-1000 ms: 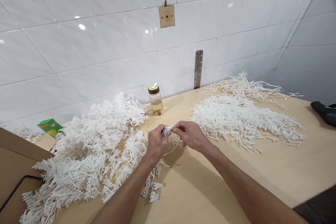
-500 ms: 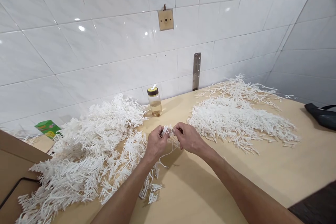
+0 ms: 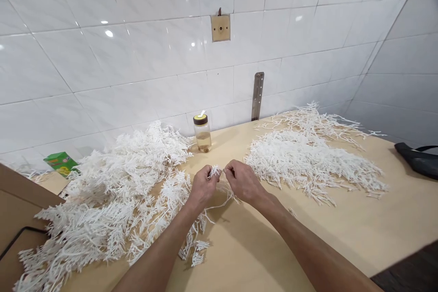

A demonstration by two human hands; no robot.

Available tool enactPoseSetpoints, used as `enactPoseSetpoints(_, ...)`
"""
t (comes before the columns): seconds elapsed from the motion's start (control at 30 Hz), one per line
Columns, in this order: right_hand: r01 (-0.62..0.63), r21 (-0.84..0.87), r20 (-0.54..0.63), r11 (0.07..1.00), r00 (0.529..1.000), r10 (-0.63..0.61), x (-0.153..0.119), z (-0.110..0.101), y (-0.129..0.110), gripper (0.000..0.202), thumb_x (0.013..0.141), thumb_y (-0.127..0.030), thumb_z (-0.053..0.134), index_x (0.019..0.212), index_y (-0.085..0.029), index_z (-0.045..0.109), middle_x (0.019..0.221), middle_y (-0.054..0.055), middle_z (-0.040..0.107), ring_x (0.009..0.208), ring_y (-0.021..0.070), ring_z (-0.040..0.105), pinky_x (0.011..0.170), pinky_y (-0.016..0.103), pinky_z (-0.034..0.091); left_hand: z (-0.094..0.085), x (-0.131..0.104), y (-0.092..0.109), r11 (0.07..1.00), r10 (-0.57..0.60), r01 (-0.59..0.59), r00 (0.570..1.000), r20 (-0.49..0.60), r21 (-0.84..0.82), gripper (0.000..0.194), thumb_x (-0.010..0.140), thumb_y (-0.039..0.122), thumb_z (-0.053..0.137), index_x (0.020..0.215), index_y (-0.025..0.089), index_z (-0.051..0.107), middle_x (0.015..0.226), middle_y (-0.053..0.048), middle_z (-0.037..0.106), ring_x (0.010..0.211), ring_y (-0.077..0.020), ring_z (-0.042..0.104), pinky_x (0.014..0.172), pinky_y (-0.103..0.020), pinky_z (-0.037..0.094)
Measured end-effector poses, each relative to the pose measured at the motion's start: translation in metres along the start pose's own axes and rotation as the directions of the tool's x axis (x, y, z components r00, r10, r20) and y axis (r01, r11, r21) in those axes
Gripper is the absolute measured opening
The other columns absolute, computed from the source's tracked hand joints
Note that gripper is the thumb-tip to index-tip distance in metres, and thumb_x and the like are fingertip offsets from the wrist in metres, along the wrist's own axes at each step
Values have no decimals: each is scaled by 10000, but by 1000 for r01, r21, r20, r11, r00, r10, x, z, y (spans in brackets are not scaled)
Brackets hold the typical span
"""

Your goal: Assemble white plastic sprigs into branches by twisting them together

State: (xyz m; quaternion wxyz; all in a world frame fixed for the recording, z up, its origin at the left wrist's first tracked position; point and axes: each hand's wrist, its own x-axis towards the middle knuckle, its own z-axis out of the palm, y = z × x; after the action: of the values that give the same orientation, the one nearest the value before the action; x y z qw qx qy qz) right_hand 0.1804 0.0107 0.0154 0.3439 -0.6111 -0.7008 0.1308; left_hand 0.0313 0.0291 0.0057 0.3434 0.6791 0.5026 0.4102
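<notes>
My left hand (image 3: 204,185) is closed on a small white branching plastic sprig (image 3: 215,171), whose tips fan out above the thumb. Thin white stems (image 3: 224,198) trail below it toward the table. Just to the right, my right hand (image 3: 242,179) has thumb and forefinger pinched together, close to the sprig. A tiny pale bit seems to show at those fingertips, too small to name. Beside my left forearm spreads a large heap of white branching sprigs (image 3: 112,191). Past my right hand lies another pile of short white sprigs (image 3: 308,157).
Behind my hands stands a lidded bottle (image 3: 203,139) of pale liquid. Long thin white stems (image 3: 318,118) lie at the back right. Also around are a green box (image 3: 61,163), a metal strip (image 3: 258,96) against the tiled wall, and a black item (image 3: 417,159) at right.
My right fingertips have drawn slightly away from the sprig, leaving a small gap. My left hand keeps its grip. The view has shifted a little.
</notes>
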Motion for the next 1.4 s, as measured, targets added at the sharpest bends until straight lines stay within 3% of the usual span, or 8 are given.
enactPoseSetpoints(0.17, -50, 161, 74, 986, 997, 38, -4, -5, -3, 186, 898, -263, 462, 758, -197, 566, 682, -4, 610, 630, 140, 541, 567, 242, 340, -3, 0, -3, 997, 74, -72, 996, -45, 25, 282, 848, 436, 540, 713, 189, 516, 622, 55, 454, 588, -103, 405, 559, -225, 323)
enactPoseSetpoints(0.4, 5, 71, 63, 997, 998, -9, -9, 4, -6, 168, 859, -149, 471, 699, -195, 486, 688, 3, 590, 617, 132, 499, 579, 251, 334, 1, -1, -1, 992, 52, -38, 993, -110, 122, 144, 786, 241, 535, 654, 190, 511, 570, 61, 441, 550, -102, 376, 542, -232, 293)
enactPoseSetpoints(0.63, 302, 59, -15, 951, 953, -302, -30, 19, -24, 181, 942, -173, 388, 813, -179, 514, 777, 43, 575, 648, 149, 497, 596, 265, 377, -12, 14, -16, 995, -95, 87, 981, -168, -55, 289, 771, 336, 611, 585, 189, 446, 520, 67, 390, 506, -85, 332, 495, -226, 244)
enactPoseSetpoints(0.77, 121, 170, -219, 978, 972, -82, -13, -4, 0, 136, 895, -202, 471, 782, -187, 544, 718, 24, 604, 624, 147, 532, 603, 262, 413, -14, 13, -11, 897, -171, 154, 985, -5, -415, 348, 719, 450, 705, 638, 184, 496, 474, 98, 313, 416, -52, 226, 426, -224, 140)
enactPoseSetpoints(1.0, -266, -109, -498, 958, 848, 179, 11, -49, 68, 124, 798, -202, 570, 903, -154, 618, 893, 114, 657, 727, 220, 597, 684, 343, 432, -9, 6, 6, 818, -185, 185, 981, 56, -545, 331, 633, 407, 776, 650, 143, 575, 508, 63, 455, 387, -28, 282, 398, -212, 128)
enactPoseSetpoints(1.1, -138, -70, -471, 988, 878, 89, 4, -41, 55, 188, 846, -240, 556, 993, -141, 620, 963, 130, 658, 729, 209, 617, 684, 337, 456, -6, 3, 9, 809, -199, 195, 979, 54, -555, 309, 624, 383, 769, 657, 138, 585, 526, 44, 510, 382, -23, 276, 394, -209, 130)
enactPoseSetpoints(1.23, 236, 106, -233, 966, 950, -207, -12, -14, 10, 180, 896, -282, 556, 1032, -174, 603, 902, 66, 666, 716, 166, 622, 672, 292, 482, -2, 1, 9, 815, -222, 197, 975, 21, -545, 274, 640, 361, 750, 657, 145, 581, 437, 80, 408, 371, -29, 257, 396, -203, 132)
enactPoseSetpoints(1.4, 325, 24, -171, 945, 933, -317, -16, 4, -13, 141, 919, -249, 541, 1038, -185, 585, 933, 67, 623, 757, 167, 612, 650, 281, 469, -1, -1, 11, 803, -245, 228, 969, 43, -551, 308, 625, 369, 765, 621, 157, 542, 430, 89, 361, 371, -25, 236, 392, -197, 126)
